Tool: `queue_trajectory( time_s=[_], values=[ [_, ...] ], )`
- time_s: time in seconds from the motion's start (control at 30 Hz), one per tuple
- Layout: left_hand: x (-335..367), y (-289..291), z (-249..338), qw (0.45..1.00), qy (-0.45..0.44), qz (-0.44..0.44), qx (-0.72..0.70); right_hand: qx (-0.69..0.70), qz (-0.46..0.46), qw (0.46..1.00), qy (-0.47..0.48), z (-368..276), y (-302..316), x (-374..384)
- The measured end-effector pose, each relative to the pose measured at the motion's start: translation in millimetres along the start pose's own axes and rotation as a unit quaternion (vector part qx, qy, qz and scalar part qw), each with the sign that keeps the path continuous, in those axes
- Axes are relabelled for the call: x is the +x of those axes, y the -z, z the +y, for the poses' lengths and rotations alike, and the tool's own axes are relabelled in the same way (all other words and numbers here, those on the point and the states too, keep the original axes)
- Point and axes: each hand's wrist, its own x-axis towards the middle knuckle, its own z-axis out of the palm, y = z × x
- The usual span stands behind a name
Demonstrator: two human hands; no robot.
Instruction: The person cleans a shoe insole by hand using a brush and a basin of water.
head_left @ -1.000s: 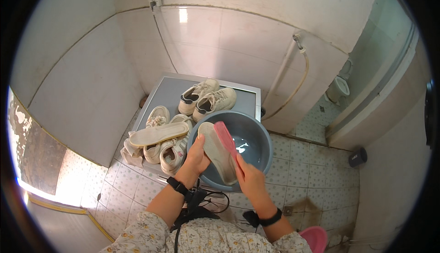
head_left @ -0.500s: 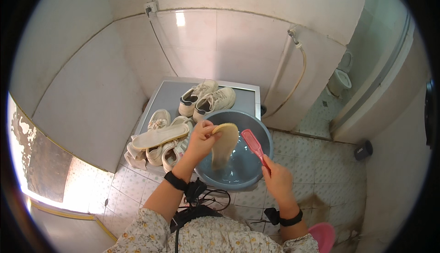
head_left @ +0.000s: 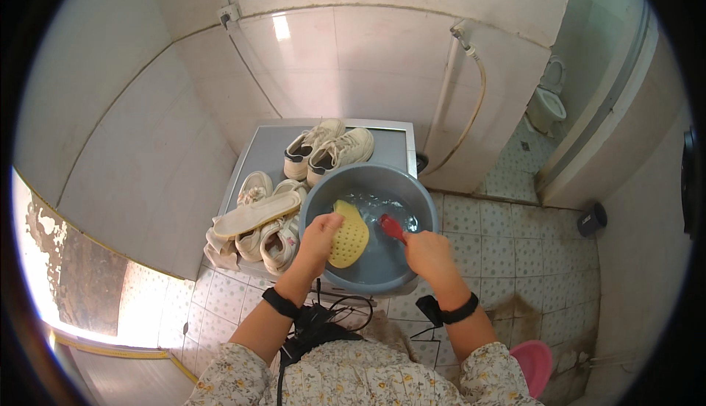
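Over the left side of a grey-blue basin [head_left: 421,193] I hold a yellow insole [head_left: 348,238] in my left hand [head_left: 318,243], thumb and fingers pinching its edge. Its dotted, perforated underside faces up. My right hand [head_left: 430,255] is wrapped round the handle of a red brush [head_left: 394,226], whose head dips toward the water [head_left: 379,240] in the basin. The brush and the insole are apart. Left of the basin, another insole [head_left: 256,213] lies across a pair of pale shoes [head_left: 278,248]. Two white lace-up sneakers [head_left: 342,152] stand behind the basin.
The basin and shoes rest on a grey-topped appliance [head_left: 268,148] against the tiled wall. A hose [head_left: 482,86] hangs from a tap at the back right. A dark bin [head_left: 592,219] and a pink basin [head_left: 535,365] are on the floor at the right. Cables hang by my waist.
The insole has been turned from its pale face to its yellow dotted underside. The brush has dropped lower into the basin, and my right hand has moved slightly up and left.
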Motion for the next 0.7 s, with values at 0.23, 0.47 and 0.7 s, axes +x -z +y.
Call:
queue_trajectory(
  time_s=[0.23, 0.47, 0.7],
  values=[
    [15, 7, -29, 0.959, 0.125, -0.038, -0.251, 0.020, 0.004, 1.000, 0.011, -24, -18, 19],
    [3, -30, -38, 0.927, 0.118, 0.031, -0.354, 0.206, 0.158, 0.966, 0.006, -37, 31, -24],
    [-1, -36, -37, 0.921, 0.065, -0.087, -0.373, 0.219, 0.092, 0.970, 0.053, -55, 23, -51]
  ],
)
